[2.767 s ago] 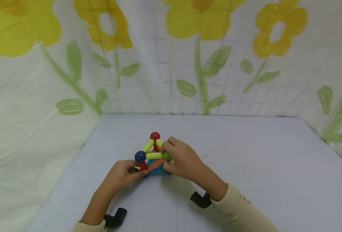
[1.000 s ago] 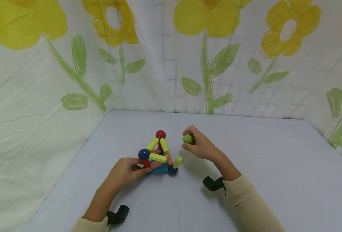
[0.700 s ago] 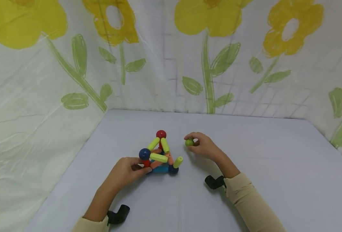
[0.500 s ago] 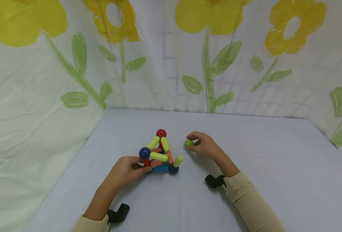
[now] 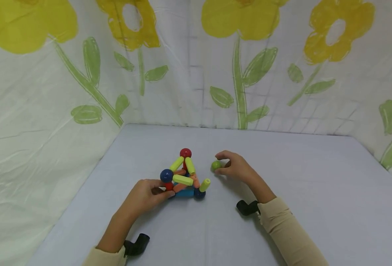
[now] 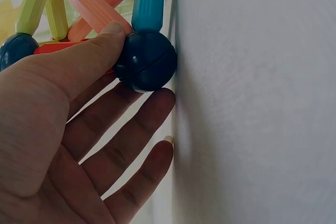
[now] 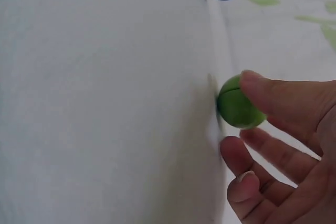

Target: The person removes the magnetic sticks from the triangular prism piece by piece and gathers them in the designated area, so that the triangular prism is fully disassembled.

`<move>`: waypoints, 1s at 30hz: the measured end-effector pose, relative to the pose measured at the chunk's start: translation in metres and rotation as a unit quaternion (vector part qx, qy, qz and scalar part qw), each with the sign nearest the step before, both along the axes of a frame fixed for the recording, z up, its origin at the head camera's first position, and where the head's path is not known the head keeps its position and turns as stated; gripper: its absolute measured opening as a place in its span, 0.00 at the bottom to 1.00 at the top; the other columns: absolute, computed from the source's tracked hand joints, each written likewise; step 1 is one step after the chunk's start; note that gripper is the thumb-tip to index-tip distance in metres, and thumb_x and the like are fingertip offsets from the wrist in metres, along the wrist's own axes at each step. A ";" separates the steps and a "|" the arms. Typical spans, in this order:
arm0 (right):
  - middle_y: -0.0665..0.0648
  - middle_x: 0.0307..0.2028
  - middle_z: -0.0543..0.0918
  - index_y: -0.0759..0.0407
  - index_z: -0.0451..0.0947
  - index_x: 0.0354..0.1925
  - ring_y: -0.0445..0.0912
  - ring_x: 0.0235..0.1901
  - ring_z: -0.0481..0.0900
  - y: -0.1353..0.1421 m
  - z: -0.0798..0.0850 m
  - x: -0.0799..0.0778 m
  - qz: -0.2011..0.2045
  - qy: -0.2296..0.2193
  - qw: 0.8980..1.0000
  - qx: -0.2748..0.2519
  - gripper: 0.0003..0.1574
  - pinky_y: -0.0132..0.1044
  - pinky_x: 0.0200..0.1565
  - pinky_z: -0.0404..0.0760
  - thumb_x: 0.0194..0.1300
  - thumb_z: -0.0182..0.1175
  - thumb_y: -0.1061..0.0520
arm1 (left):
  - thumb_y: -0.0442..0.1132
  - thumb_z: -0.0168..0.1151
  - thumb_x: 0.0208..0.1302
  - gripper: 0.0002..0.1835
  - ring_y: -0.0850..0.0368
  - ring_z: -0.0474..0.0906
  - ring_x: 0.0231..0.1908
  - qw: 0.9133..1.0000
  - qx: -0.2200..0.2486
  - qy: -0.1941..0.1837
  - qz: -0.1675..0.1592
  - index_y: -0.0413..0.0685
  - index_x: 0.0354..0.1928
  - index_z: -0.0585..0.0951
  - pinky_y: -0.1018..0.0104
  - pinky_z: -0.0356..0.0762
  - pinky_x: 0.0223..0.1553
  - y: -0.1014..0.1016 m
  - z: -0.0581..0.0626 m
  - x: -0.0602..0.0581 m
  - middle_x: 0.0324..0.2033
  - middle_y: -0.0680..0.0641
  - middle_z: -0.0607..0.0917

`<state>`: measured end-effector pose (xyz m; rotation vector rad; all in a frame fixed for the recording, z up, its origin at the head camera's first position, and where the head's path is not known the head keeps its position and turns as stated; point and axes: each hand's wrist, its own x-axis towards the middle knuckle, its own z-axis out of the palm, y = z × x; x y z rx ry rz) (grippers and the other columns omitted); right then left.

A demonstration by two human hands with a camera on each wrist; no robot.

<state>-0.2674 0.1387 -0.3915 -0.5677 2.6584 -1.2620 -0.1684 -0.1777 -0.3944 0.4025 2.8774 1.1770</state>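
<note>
My left hand holds the near left corner of a model of magnetic rods and balls, its thumb beside the lower dark blue ball and a short red rod. A raised blue ball and a red ball top the model. From the raised blue ball a yellow-green rod reaches right, its far end free. Another yellow-green rod leans up from the right base ball. Right of the model, my right hand has thumb and fingers around a green ball low at the tabletop.
The white table extends on both sides of the model. Behind it hangs a white cloth painted with yellow flowers. A black wrist mount sits at the left wrist, another mount at the right.
My right hand has taken the green ball off the model's upper right corner and brought it right and down to the table. My left hand keeps its hold on the model.
</note>
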 end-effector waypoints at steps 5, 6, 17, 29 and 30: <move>0.63 0.55 0.80 0.62 0.77 0.59 0.52 0.40 0.80 0.001 0.013 0.005 -0.013 0.036 0.999 0.035 0.27 0.43 0.38 0.80 0.63 0.70 0.59 | 0.44 0.75 0.60 0.12 0.62 0.85 0.32 1.000 0.005 -0.004 0.000 0.44 0.40 0.89 0.63 0.83 0.37 0.001 0.000 0.000 0.33 0.52 0.89; 0.62 0.52 0.81 0.62 0.78 0.57 0.52 0.40 0.80 0.001 0.017 0.006 -0.010 0.044 0.998 0.038 0.23 0.43 0.38 0.79 0.64 0.69 0.58 | 0.44 0.75 0.60 0.12 0.62 0.85 0.32 1.000 0.006 -0.006 0.000 0.45 0.40 0.89 0.63 0.83 0.37 0.001 0.000 0.000 0.33 0.52 0.89; 0.45 0.36 0.83 0.52 0.84 0.43 0.44 0.35 0.79 -0.020 0.053 0.037 0.242 0.015 0.970 0.025 0.07 0.40 0.38 0.81 0.71 0.63 0.52 | 0.44 0.74 0.60 0.12 0.61 0.85 0.33 1.000 0.015 -0.012 0.003 0.45 0.40 0.89 0.64 0.83 0.38 0.001 0.001 0.000 0.35 0.52 0.89; 0.43 0.31 0.81 0.54 0.84 0.32 0.39 0.32 0.77 -0.024 0.048 0.042 0.221 0.035 0.965 0.140 0.06 0.33 0.37 0.79 0.59 0.68 0.65 | 0.44 0.75 0.59 0.12 0.61 0.85 0.33 1.000 0.011 -0.017 0.011 0.45 0.40 0.89 0.64 0.83 0.38 0.001 0.002 0.001 0.35 0.52 0.89; 0.43 0.31 0.81 0.54 0.85 0.32 0.39 0.32 0.77 -0.025 0.047 0.042 0.221 0.034 0.965 0.139 0.06 0.34 0.37 0.80 0.60 0.68 0.65 | 0.44 0.75 0.59 0.12 0.61 0.85 0.33 1.000 0.011 -0.019 0.013 0.45 0.40 0.89 0.64 0.83 0.38 0.002 0.002 0.001 0.35 0.52 0.89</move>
